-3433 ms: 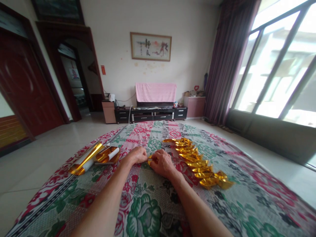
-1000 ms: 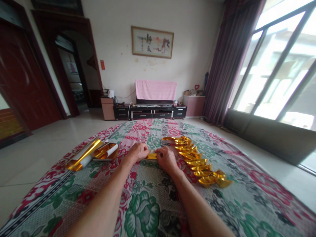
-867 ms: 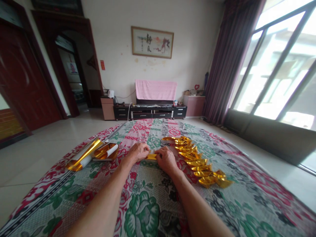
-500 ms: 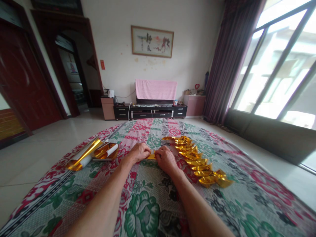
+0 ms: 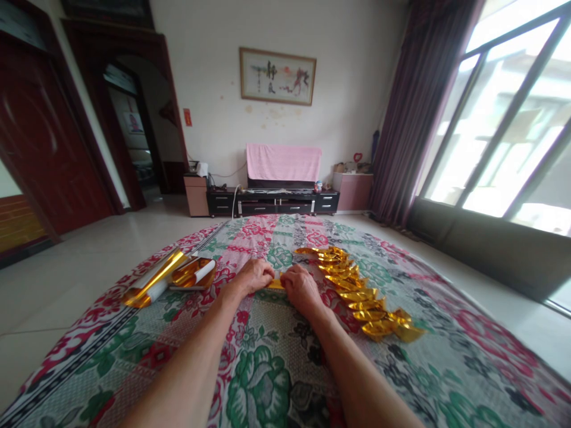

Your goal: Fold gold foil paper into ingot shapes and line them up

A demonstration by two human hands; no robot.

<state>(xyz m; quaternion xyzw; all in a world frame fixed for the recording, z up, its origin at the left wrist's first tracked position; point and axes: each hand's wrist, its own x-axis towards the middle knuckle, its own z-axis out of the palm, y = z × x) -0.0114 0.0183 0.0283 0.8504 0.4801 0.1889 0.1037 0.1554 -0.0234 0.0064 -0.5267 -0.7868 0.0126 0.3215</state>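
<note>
Between my hands a small strip of folded gold foil paper point(image 5: 277, 284) lies on the flowered cloth point(image 5: 259, 380). The fingers of my left hand point(image 5: 255, 276) are closed on its left end. At the other end my right hand point(image 5: 302, 286) pinches it, fingertips bent down; the strip's ends are hidden under the fingers. Right of my right hand runs a slanting row of several folded gold foil ingots point(image 5: 352, 294). To the left of my left hand are curled sheets of gold foil paper point(image 5: 156, 279) with white backs.
Beyond the round cloth-covered surface stands a low black TV cabinet point(image 5: 276, 203), with a pink cloth point(image 5: 284, 161) draped over what stands on it. Purple curtains point(image 5: 404, 119) and a window are on the right. Dark red doors point(image 5: 49, 131) are on the left.
Both hands keep their hold on the gold foil strip, with barely any finger movement. The whole view has shifted very slightly.
</note>
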